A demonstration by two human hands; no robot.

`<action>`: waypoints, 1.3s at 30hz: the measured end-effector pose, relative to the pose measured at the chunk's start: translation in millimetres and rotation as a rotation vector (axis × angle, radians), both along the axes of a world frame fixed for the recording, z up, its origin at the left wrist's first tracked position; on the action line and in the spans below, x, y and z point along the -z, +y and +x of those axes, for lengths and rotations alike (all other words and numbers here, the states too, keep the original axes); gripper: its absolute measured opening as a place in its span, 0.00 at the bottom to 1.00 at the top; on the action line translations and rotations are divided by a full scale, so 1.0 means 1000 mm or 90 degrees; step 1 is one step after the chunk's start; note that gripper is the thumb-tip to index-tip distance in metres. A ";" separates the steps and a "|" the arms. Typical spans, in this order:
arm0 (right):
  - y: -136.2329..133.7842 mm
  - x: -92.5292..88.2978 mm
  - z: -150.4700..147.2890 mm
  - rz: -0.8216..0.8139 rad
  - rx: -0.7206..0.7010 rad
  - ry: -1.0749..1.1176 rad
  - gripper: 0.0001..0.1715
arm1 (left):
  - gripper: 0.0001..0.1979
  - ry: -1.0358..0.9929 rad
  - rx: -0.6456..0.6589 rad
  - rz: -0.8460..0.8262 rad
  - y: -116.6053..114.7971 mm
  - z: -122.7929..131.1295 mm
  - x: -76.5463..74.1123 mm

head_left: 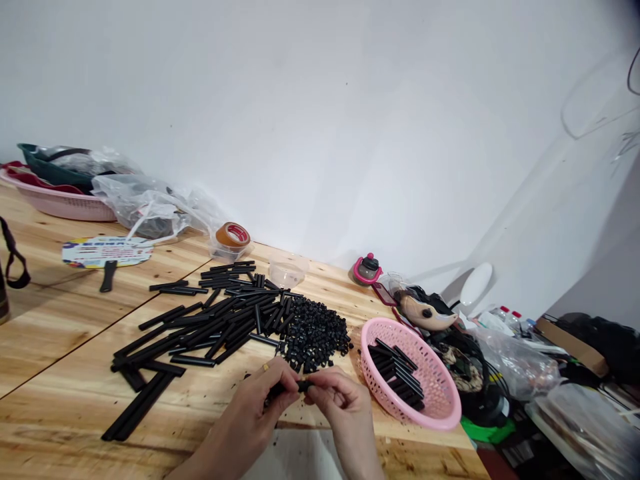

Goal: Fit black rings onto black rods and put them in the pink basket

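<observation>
Black plastic tube [287, 391] pinched between thumbs and curled fingertips of left hand [247, 413] and right hand [340, 408], over the wooden table [65, 427], just below a heap of short black pieces [313, 335], beside a pink plastic basket [445, 400] of longer tubes [395, 373].

Tape roll [233, 235] atop clear tub [227, 251]; paper fan [107, 252] on tabletop [60, 320]; plastic bag [150, 208] behind (pink basket [70, 208] far left, stuffed).
</observation>
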State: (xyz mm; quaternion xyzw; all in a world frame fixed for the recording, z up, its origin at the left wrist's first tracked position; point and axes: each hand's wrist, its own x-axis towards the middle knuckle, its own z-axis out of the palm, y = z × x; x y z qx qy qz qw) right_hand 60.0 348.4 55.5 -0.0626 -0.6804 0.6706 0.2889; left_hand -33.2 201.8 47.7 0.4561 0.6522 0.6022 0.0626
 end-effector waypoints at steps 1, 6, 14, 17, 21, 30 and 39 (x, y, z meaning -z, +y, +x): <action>-0.001 0.001 -0.001 -0.005 0.001 -0.002 0.04 | 0.08 -0.014 0.002 -0.002 0.000 0.000 -0.001; -0.004 0.006 -0.003 -0.011 0.030 0.018 0.06 | 0.08 -0.161 0.030 -0.013 0.001 0.002 -0.006; -0.009 0.015 -0.005 0.085 0.055 0.024 0.13 | 0.09 -0.276 0.070 0.003 0.004 0.005 -0.008; -0.009 0.021 -0.007 0.106 0.063 0.021 0.15 | 0.09 -0.275 0.072 0.000 0.003 0.006 -0.007; -0.009 0.025 -0.006 0.099 0.038 0.013 0.14 | 0.09 -0.281 0.057 0.006 0.002 0.008 -0.007; -0.005 0.018 -0.003 0.006 0.010 -0.012 0.09 | 0.09 -0.261 0.023 0.000 0.003 0.007 -0.007; -0.001 0.017 -0.001 0.080 0.024 -0.016 0.05 | 0.10 -0.218 0.011 -0.023 0.001 0.005 -0.007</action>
